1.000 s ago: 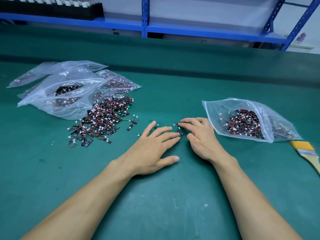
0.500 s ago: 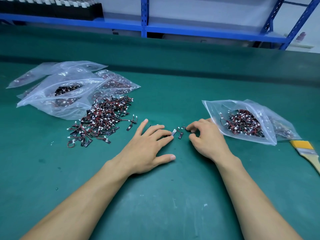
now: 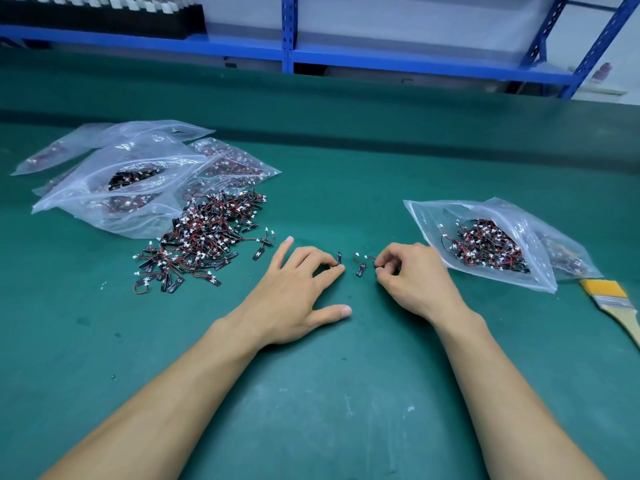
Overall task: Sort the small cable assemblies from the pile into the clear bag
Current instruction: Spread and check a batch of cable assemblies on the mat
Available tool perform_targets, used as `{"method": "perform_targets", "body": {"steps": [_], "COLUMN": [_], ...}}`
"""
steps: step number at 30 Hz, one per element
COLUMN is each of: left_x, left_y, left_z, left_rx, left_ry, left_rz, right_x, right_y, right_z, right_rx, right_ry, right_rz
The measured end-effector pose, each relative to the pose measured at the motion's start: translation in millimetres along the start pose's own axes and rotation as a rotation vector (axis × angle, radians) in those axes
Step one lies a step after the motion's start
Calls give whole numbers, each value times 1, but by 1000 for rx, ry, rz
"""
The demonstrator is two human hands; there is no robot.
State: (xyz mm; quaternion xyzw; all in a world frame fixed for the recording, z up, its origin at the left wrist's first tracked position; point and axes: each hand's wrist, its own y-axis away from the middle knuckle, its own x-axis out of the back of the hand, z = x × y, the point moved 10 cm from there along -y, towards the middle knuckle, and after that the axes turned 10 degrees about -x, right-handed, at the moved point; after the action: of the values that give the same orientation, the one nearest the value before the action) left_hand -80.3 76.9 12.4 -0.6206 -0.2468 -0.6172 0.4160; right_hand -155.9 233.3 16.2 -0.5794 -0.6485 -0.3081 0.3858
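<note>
No text, brand or number can be read. Faint white marks are seen on the black tags of the cable assemblies [image 3: 204, 237] left of centre (too small to be made out).

teal-green mat [image 3: 346, 410], blk/red/white cables [image 3: 204, 237], blue rack [image 3: 287, 29], yellow brush [image 3: 604, 289]

The desk [image 3: 311, 427] has a matt green mat, faintly scuffed. The clear bag [image 3: 433, 216] and the other bags [image 3: 114, 157] are thin, glossy, creased plastic. The cables [image 3: 204, 237] have red and black plastic sheathing and white plastic plugs. The brush [image 3: 618, 310] has a pale wooden handle and a shiny metal band.
</note>
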Motion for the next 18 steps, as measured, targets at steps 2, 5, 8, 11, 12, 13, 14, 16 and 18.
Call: {"method": "perform_targets", "body": {"steps": [2, 5, 8, 11, 12, 13, 14, 16, 18], "left_x": [1, 4, 14, 28, 33, 37, 42, 47, 50], "left_y": [1, 2, 3, 8, 10, 13, 16, 24, 32], "left_z": [-1, -1, -1, -9, -14, -21, -28, -44, -58], "left_rx": [-5, -17, -24, -1, 16, 40, 70, 145, 212], "left_ry": [10, 32, 64, 77, 70, 61, 53, 54, 64], "left_rz": [11, 31, 95, 181, 210, 239, 266, 305, 323], "right_x": [-1, -3, 2, 6, 5, 4, 3, 4, 4], "right_y": [0, 2, 4, 5, 6, 6, 6, 6, 5], "right_z": [2, 3, 1, -2, -4, -5, -5, -3, -2], "right_rx": [-28, -53, -35, 9, 26, 38, 42, 35, 28], "right_ry": [-37, -94, -116, -76, -52, -33, -25, -26, -33], "right_rz": [-12, -31, 0, 21, 14, 4, -3, -2, -1]}}
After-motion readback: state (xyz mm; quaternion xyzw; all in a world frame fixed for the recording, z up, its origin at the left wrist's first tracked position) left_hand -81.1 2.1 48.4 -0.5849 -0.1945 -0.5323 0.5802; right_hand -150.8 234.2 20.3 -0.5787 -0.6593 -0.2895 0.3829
